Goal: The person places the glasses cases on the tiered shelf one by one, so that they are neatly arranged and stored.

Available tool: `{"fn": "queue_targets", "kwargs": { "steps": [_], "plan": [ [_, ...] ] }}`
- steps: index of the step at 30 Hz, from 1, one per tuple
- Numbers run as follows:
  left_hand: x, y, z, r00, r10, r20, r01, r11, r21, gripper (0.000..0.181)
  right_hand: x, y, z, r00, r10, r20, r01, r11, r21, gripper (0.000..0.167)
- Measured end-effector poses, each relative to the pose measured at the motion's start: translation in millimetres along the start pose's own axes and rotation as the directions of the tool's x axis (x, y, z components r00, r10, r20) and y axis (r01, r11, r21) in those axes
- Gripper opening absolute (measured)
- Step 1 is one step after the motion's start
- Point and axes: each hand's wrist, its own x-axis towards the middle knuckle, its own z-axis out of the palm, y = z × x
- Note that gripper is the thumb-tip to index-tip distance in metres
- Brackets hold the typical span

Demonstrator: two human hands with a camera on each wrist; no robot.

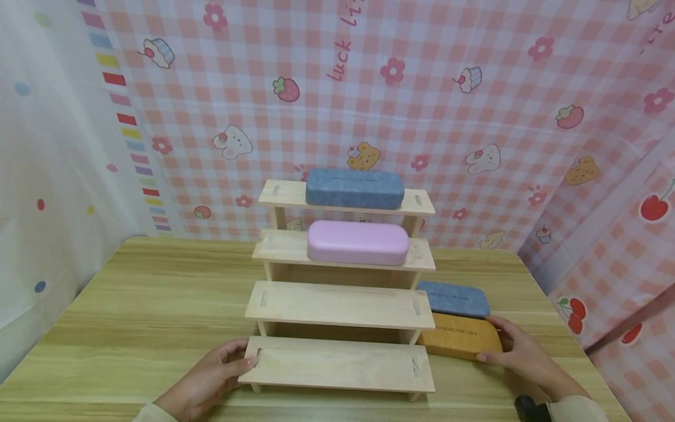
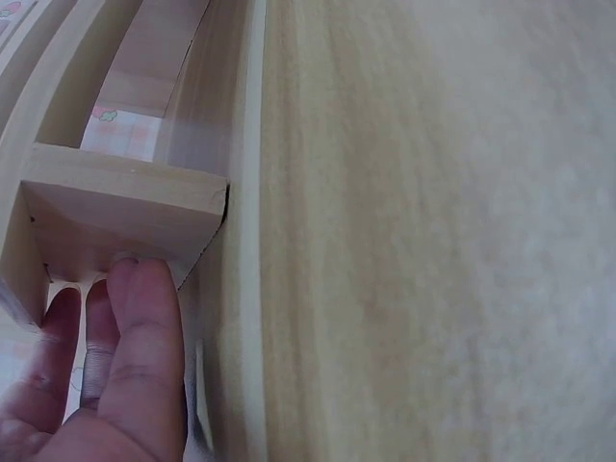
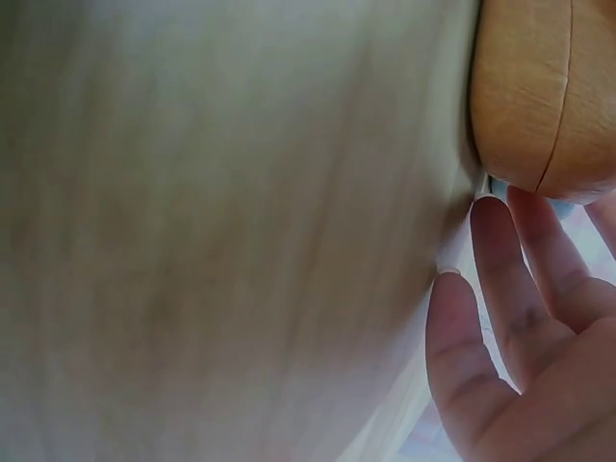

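Observation:
A wooden stepped stand (image 1: pixel 337 363) with tiered shelves is at the middle of the table. My left hand (image 1: pixel 211 375) grips the left end of its lowest shelf, thumb on top; in the left wrist view its fingers (image 2: pixel 144 327) lie beneath, by the end support. To the right of the stand, my right hand (image 1: pixel 519 351) holds the right end of a mustard-yellow glasses case (image 1: pixel 461 336) between thumb and fingers. The case lies on the table, its left end hidden behind the stand. In the right wrist view the fingers (image 3: pixel 505 279) are at the case's rounded end.
Behind the yellow case lies a blue glasses case (image 1: pixel 456 299). Another blue glasses case (image 1: pixel 354 190) rests on the top shelf, and a lilac glasses case (image 1: pixel 358 242) on the shelf below. A checked pink curtain (image 1: pixel 316 117) hangs behind the wooden table (image 1: pixel 174 293).

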Motion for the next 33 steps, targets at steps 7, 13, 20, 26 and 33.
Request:
{"fn": "queue_targets", "kwargs": {
  "steps": [7, 13, 20, 26, 33],
  "plan": [
    [0.0, -1.0, -1.1, 1.0, 0.007, 0.011, -0.007, 1.0, -0.008, 0.064, 2.8, -0.7, 0.9, 0.999, -0.034, 0.0, 0.034, 0.999, -0.019, 0.092],
    [-0.8, -0.9, -1.3, 1.0, 0.0, 0.006, 0.0, 1.0, -0.006, 0.067, 2.4, -3.1, 1.4, 0.999, -0.043, 0.005, 0.043, 0.999, -0.018, 0.093],
    [-0.5, -0.5, -0.6, 1.0, 0.0, 0.001, 0.0, 1.0, -0.008, 0.066, 4.1, -1.0, 1.3, 1.0, -0.022, 0.015, 0.022, 1.0, 0.001, 0.094],
    [0.9, -1.9, 0.3, 1.0, 0.006, 0.0, -0.006, 1.0, -0.017, 0.062, 3.2, -1.9, 0.1, 1.0, 0.017, 0.002, -0.017, 1.0, 0.02, 0.095],
    [0.6, -1.4, 1.2, 1.0, 0.003, -0.009, -0.003, 1.0, -0.021, 0.061, 0.0, -8.2, -2.2, 0.999, 0.035, -0.028, -0.035, 0.999, 0.013, 0.093]
  ]
}}
